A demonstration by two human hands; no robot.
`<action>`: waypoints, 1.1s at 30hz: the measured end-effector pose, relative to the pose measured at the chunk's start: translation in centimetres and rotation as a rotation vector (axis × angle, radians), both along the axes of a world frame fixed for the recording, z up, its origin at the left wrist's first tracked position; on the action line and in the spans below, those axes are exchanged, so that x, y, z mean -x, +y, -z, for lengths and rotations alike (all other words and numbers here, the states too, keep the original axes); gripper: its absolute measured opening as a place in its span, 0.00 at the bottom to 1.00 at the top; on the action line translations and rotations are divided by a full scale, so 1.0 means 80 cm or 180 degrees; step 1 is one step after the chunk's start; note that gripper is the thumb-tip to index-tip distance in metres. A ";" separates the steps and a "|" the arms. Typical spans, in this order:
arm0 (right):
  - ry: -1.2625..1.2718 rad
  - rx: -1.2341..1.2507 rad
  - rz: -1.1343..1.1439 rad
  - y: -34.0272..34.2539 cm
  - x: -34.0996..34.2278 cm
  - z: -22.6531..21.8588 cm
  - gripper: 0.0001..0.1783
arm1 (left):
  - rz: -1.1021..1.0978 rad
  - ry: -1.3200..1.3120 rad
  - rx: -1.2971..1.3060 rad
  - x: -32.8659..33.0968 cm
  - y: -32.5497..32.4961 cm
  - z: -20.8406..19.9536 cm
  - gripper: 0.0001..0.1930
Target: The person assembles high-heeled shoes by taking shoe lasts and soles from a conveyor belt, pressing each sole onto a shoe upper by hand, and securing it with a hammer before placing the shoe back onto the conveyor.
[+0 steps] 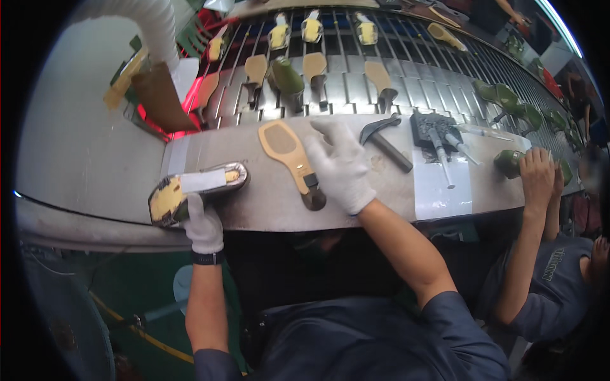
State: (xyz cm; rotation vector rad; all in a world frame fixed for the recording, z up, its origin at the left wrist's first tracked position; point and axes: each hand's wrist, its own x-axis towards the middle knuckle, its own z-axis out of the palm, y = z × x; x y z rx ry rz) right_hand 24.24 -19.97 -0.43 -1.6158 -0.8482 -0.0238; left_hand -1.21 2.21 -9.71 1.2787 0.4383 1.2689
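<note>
My left hand (205,232), in a white glove, grips a shoe upper on a last (166,200) at the bench's left front. Its underside faces up, showing yellow patches and a white strip, with my thumb against its near side. My right hand (342,166), also gloved, is open with its fingers apart, just right of a tan shoe sole with a dark heel (279,145). It overlaps the sole's edge; whether it touches is unclear. A hammer (391,151) lies immediately right of that hand.
Soles with heels (256,68), a green shoe (287,77) and lasted uppers (278,37) stand on the slatted conveyor (346,82). Brushes (440,159) lean on a dark block (431,127). A co-worker's hands (539,174) hold a green shoe at right. A hose (155,28) hangs upper left.
</note>
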 end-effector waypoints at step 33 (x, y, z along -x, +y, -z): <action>0.2202 0.0670 -0.0634 0.018 0.084 -0.005 0.14 | 0.1812 0.0570 0.0807 -0.051 -0.029 -0.099 0.52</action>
